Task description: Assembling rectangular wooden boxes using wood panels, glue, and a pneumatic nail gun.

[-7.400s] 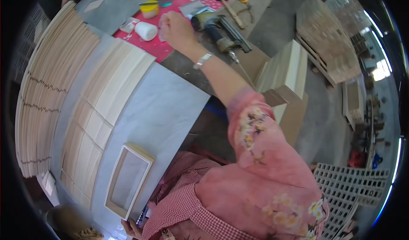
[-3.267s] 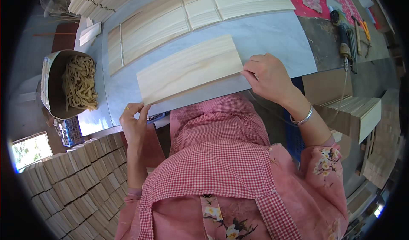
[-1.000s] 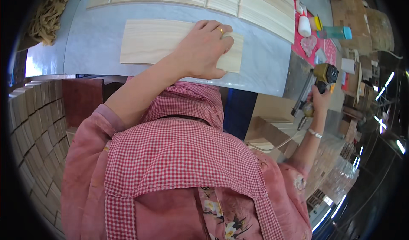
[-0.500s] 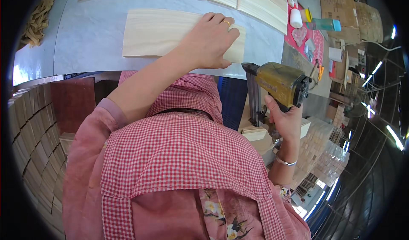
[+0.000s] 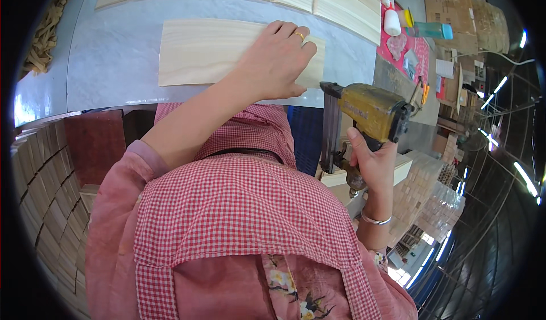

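A pale, thin rectangular wooden board [image 5: 193, 53] lies along the near edge of the grey-white table. My left hand [image 5: 276, 64] grips its right part, fingers spanning toward the far edge and thumb by the near edge. In my right hand [image 5: 375, 163] is a worn yellow-brown nail gun [image 5: 372, 112] with a dark magazine hanging below its nose. The nose points left and sits at the board's near right corner; whether it touches the wood I cannot tell. My palm hides part of the board.
Longer grooved wooden panels [image 5: 335, 4] lie across the table's far side. Stacked wood pieces [image 5: 42, 189] stand at the left. On a pink cloth at the right are a white bottle [image 5: 392, 23] and a teal bottle [image 5: 429, 30]. Beyond are cardboard boxes [image 5: 449, 13].
The view has shifted slightly, so the board and table edge sit a little lower in it. Both hands keep their holds, and the nail gun's nose stays by the board's right corner.
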`<state>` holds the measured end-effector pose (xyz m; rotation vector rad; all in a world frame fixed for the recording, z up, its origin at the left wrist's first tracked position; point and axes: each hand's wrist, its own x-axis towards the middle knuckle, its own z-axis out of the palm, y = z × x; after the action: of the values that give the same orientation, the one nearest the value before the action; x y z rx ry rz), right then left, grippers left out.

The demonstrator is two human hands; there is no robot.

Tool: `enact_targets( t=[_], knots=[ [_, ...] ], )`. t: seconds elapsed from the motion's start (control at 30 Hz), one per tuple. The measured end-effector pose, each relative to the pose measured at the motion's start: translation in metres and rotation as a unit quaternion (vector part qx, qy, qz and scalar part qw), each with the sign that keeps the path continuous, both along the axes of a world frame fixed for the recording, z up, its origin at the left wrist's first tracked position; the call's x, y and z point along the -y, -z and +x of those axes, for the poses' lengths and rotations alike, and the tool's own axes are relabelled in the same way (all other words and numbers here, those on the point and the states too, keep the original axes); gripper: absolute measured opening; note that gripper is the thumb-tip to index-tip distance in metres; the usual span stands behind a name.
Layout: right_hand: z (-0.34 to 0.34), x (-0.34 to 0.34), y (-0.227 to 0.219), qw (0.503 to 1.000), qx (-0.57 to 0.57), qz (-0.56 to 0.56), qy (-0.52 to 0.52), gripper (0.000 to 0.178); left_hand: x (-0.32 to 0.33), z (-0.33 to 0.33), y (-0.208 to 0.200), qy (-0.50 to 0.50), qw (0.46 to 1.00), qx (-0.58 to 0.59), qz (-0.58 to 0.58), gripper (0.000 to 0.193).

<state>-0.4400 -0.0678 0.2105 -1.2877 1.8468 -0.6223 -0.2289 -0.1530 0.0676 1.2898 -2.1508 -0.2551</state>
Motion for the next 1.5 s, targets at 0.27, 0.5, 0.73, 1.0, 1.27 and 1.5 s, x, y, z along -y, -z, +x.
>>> enact_targets(
  t=[0.27,0.5,0.73,1.0,1.27,1.5],
  knots=[
    [0.006,0.025,0.0,0.999,-0.035,-0.019,-0.031,0.015,0.0,0.001,0.001,-0.003,1.0,-0.011,-0.001,0.052],
    [0.002,0.034,-0.001,0.997,-0.042,0.017,-0.067,0.02,0.001,0.002,-0.002,0.002,1.0,-0.011,0.009,0.051],
    [0.0,0.054,-0.01,0.995,-0.028,0.047,-0.08,0.015,0.003,0.003,-0.002,0.005,1.0,-0.016,0.015,0.05],
    [0.009,0.091,-0.012,0.994,-0.048,0.024,-0.093,0.02,0.001,0.003,-0.005,-0.002,1.0,-0.012,0.022,0.051],
    [0.008,0.104,-0.01,0.99,-0.074,0.038,-0.118,0.023,0.002,0.002,-0.003,-0.002,1.0,-0.014,0.024,0.05],
    [0.015,0.111,-0.018,0.984,-0.106,0.061,-0.132,0.022,-0.005,0.009,-0.008,0.013,0.998,-0.012,0.052,0.062]
  ],
)
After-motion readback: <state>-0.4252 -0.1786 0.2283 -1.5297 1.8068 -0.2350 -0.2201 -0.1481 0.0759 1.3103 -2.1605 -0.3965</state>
